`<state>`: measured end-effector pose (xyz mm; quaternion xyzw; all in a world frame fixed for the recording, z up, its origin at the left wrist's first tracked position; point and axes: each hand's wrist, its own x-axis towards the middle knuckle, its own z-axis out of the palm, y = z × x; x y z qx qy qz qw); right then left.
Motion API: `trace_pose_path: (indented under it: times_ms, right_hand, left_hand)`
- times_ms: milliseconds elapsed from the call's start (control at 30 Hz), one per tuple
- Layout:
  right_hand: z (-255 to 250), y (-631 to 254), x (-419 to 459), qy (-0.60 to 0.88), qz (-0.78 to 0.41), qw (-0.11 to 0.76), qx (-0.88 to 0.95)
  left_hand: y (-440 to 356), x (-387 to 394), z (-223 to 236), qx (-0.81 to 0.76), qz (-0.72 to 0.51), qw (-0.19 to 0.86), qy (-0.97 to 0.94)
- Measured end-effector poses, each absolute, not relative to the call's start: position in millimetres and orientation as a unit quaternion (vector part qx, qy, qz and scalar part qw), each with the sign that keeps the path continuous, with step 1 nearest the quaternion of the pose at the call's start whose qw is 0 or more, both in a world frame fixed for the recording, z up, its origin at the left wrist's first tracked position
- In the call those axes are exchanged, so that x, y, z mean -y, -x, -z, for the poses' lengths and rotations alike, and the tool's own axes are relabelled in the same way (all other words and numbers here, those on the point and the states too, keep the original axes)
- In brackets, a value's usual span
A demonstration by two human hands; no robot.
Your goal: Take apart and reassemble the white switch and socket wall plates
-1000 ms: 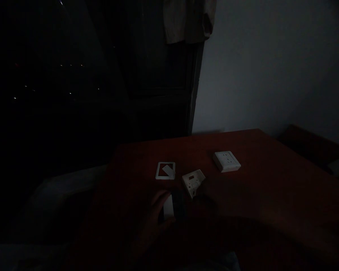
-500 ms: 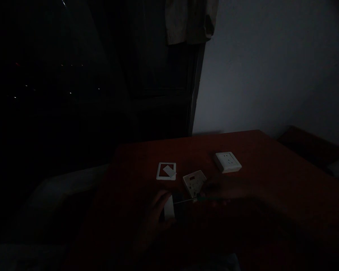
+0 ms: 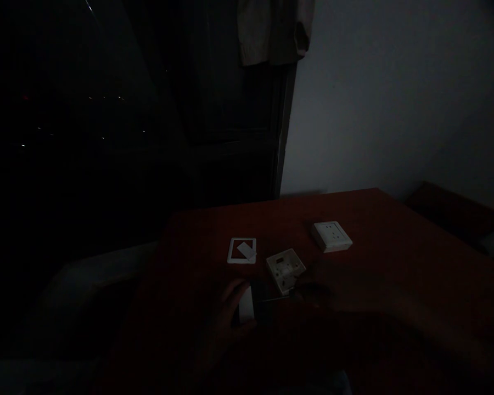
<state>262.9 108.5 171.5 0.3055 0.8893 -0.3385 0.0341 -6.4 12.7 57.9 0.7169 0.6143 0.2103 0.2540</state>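
My left hand [image 3: 227, 311] is closed around a white switch or socket plate [image 3: 246, 305], whose dark back faces right. Between the fingers of my right hand [image 3: 319, 285] is a screwdriver [image 3: 275, 299]. Its thin metal shaft points left at the back of the plate; whether the tip touches is too dark to tell, and the handle is hidden in the hand. Just beyond the shaft lies an open white wall box [image 3: 285, 270], close to my right fingertips.
A square white frame [image 3: 241, 260] lies on the reddish table [image 3: 201, 230], with a small white strip [image 3: 246, 250] across it. A white wall socket [image 3: 332, 237] on its box sits farther back right. Behind the table are a pale wall [image 3: 374, 99] and a dark window.
My right hand has shifted slightly, and the screwdriver shaft sits a little lower. More of the wall box shows. My left hand keeps its hold on the plate.
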Motion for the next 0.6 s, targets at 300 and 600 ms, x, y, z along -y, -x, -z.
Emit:
trace_pose_path:
  times_ms: [300, 600]
  right_hand:
    - [-159, -270, -100, -0.314, 0.372, 0.021, -0.873]
    - [-155, -270, -86, -0.316, 0.389, -0.035, -0.865]
  left_hand:
    - [5, -13, -57, -0.606, -0.218, 0.241, -0.726]
    - [6, -14, -59, -0.597, -0.21, 0.253, -0.731]
